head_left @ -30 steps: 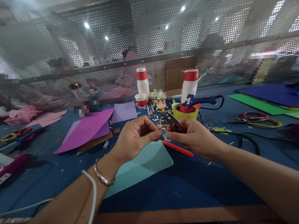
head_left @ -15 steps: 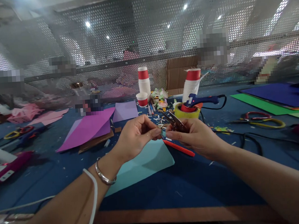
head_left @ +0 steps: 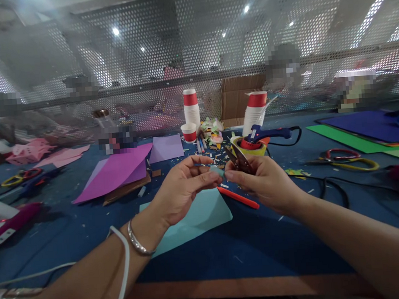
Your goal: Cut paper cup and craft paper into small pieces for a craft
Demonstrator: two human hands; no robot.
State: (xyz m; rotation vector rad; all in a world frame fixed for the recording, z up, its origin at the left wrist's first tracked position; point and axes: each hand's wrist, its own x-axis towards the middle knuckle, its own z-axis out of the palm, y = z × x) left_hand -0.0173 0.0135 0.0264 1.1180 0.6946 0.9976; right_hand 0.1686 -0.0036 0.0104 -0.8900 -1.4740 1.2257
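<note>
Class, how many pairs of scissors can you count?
3: dark scissors in the right hand, one pair far left, another pair at right, near green paper. Some may be hidden.

Small light-blue piece [head_left: 217,171]: paper, matt. Dark scissors [head_left: 241,161]: metal blades, with a dull sheen. Light-blue sheet [head_left: 197,219]: paper, smooth, matt. Orange stick [head_left: 239,198]: looks like plastic, smooth. Bangle [head_left: 137,239]: silvery metal, polished. Magenta sheet [head_left: 119,169]: paper, smooth, matt. Cup stack [head_left: 192,114]: paper, smooth, white with red. Glue gun [head_left: 268,133]: blue plastic, smooth, low sheen. Tape roll [head_left: 259,151]: yellow, glossy. Cardboard [head_left: 235,97]: brown, matt, ridged. Rear panel [head_left: 151,48]: perforated, metal-looking, grey. Surface [head_left: 261,250]: blue, matt covering, exact material unclear; brown front edge [head_left: 229,286], resembling wood.
</note>
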